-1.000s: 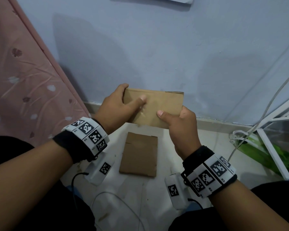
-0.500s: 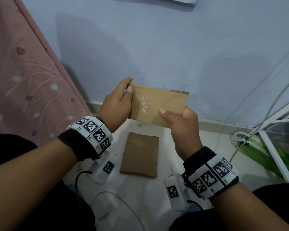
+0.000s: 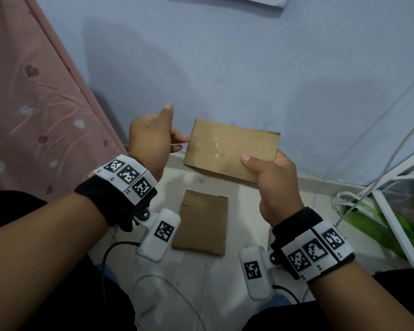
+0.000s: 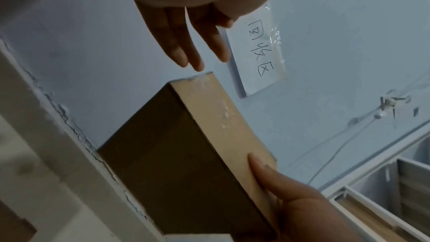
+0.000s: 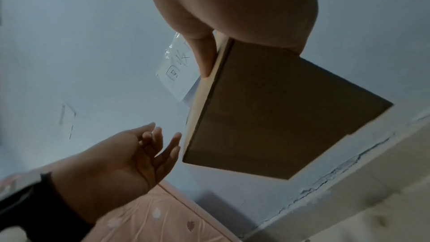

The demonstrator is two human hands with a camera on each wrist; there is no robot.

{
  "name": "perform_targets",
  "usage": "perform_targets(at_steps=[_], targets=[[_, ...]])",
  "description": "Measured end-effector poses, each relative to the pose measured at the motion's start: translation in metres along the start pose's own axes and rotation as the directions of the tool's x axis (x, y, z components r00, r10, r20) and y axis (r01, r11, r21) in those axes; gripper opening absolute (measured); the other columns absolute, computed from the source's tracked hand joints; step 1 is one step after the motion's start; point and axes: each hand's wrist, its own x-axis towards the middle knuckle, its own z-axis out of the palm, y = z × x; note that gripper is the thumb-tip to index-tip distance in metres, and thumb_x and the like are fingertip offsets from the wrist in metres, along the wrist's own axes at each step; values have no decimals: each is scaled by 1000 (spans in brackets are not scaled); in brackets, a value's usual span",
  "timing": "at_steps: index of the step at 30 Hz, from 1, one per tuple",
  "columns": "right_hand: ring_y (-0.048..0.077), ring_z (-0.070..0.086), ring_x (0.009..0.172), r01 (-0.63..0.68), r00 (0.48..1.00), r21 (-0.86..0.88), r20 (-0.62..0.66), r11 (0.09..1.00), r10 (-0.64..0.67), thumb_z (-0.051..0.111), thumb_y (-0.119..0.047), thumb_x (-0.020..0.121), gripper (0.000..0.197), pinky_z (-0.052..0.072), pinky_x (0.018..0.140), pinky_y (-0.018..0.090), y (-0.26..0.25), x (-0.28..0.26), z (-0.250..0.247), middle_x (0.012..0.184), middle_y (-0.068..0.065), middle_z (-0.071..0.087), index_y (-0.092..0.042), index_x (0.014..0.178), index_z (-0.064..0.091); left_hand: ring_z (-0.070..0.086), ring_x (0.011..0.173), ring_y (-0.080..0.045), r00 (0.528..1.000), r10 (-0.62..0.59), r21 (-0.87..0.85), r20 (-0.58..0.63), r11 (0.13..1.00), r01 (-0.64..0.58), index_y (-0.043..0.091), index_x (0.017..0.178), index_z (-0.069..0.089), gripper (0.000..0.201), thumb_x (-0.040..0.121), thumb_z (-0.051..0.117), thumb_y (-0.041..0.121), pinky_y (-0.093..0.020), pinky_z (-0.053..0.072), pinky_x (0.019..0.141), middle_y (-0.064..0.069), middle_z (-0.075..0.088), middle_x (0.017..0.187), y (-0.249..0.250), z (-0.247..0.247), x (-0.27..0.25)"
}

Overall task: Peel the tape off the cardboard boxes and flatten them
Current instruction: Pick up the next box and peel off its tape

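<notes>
A small brown cardboard box (image 3: 230,149) is held up before the blue wall, with glossy clear tape (image 3: 217,146) on the face towards me. My right hand (image 3: 268,173) grips its lower right corner, thumb on the front face. My left hand (image 3: 170,130) hovers just off the box's left edge, fingers straight, holding nothing. The left wrist view shows those fingers (image 4: 186,47) just above the taped edge of the box (image 4: 186,144). In the right wrist view my thumb (image 5: 204,56) presses the box (image 5: 279,113). A flattened cardboard piece (image 3: 202,223) lies on the floor below.
A pink flowered cloth (image 3: 34,103) hangs at the left. A white frame (image 3: 392,211) with something green (image 3: 378,223) under it stands at the right. Cables (image 3: 153,280) trail on the floor near my knees. A taped paper note (image 4: 256,52) is on the wall.
My left hand has let go of the box's left edge and drawn slightly left, fingers spread. The right hand alone now holds the box.
</notes>
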Motion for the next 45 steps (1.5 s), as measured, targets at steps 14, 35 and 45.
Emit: perform_targets(at_steps=[14,35,45], targets=[[5,67,100,522,788,-482,588,703,-182,73,-37,91,21,54,88,27,12,-12,9,105,-11,75,-30,110,68,74,99,-27,917,-273,-165,291,930,329,13,131,51,60,84,81,34,-45,62,71,-10,69,122,-6,-1,-7],[29,67,106,744,668,-599,662,294,-340,54,6,88,47,56,87,44,34,0,3,119,12,71,-9,132,65,63,120,-40,684,-319,76,656,929,361,9,129,66,63,87,69,56,-61,55,92,-29,60,131,2,5,-26],[43,57,129,616,787,-785,610,65,-97,59,-27,90,61,35,111,42,57,-28,6,140,25,58,1,143,50,65,112,-4,703,-11,223,711,952,-210,42,151,26,107,69,92,25,-33,59,91,11,64,126,-16,8,-40]])
